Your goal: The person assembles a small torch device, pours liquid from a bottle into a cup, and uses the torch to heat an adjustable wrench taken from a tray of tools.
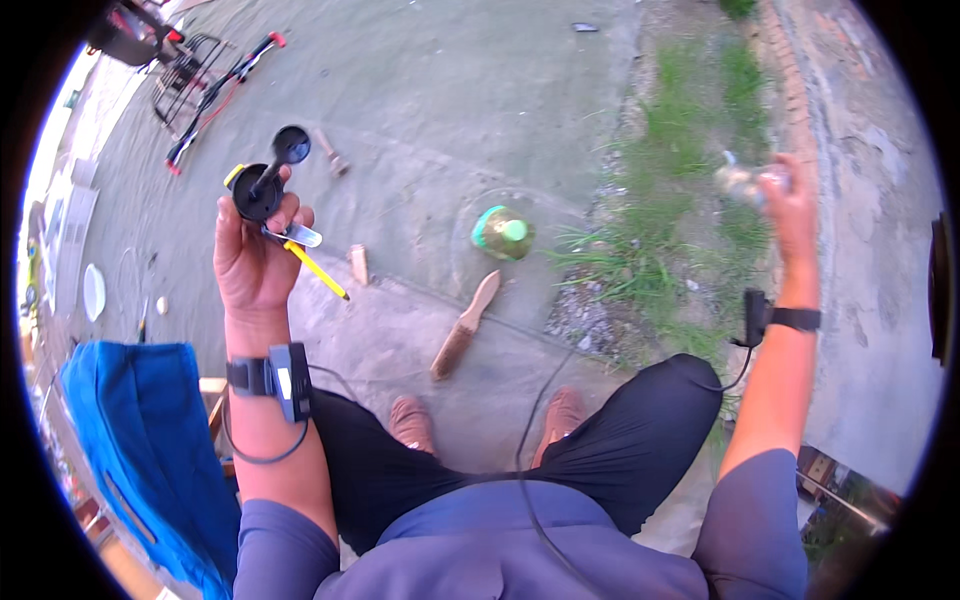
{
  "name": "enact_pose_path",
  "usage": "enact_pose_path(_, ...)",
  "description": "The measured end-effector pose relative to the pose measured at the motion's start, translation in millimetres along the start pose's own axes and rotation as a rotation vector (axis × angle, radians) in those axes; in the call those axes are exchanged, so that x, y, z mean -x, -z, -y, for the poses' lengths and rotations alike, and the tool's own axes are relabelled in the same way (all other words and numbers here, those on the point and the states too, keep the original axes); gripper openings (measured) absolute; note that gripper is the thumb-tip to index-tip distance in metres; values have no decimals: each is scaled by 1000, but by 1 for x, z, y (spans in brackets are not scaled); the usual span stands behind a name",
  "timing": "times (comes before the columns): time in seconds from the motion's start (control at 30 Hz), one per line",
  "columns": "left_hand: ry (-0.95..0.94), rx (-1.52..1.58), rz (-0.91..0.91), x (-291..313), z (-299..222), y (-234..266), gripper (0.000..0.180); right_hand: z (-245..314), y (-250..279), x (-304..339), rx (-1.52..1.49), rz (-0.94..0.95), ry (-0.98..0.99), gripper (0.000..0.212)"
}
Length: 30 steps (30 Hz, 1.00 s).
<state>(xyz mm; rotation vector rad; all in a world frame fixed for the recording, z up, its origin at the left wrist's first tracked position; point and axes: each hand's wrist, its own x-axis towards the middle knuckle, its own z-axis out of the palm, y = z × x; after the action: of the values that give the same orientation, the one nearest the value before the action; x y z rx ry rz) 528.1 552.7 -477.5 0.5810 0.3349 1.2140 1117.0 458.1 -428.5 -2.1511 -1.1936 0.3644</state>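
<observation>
1. The step in hand looks like handling the black part [262, 190], a cup-like disc joined by a stalk to a second disc; it sits raised in the left hand [252, 266], out over the concrete.
2. The left fingers grasp it, along with a yellow pen [322, 273] and a clear strip [308, 237], both jutting out below.
3. The right hand [795, 225] is held well apart, over the grass [660, 270]. It is blurred: a pale thing [738, 182] shows at its fingertips, but I cannot tell whether they close on it.
4. My judgement: with the left grip so crowded, any further move there calls for steadying the black part without letting the pen or strip slip.
5. The bottle [500, 232] and brush [465, 330] lie untouched on the ground ahead.
6. No brand, label or writing can be read.
</observation>
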Motion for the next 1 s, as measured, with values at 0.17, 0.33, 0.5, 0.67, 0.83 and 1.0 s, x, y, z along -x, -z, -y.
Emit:
enact_pose_path(0.17,-36,128,47,8,-29,17,39,32,44,8,-1165,105,41,49)
enact_pose_path(0.33,-69,-2197,-636,-2,-2,52,39,-53,20,-5,345,-14,248,47)
enact_pose_path(0.5,-141,-1064,-504,-10,-34,4,33,-15,51,1,-199,-38,-37,49)
enact_pose_path(0.67,-167,162,93,-3,-55,-19,37,19,86,-3,-859,154,46,52)
enact_pose_path(0.83,352,-2241,-545,1,-13,64,40,-19,31,-2,13,212,205,54)
enact_pose_path(1.0,57,-1412,-527,-13,-29,12,36,1,38,-4,-267,-38,-39,53)
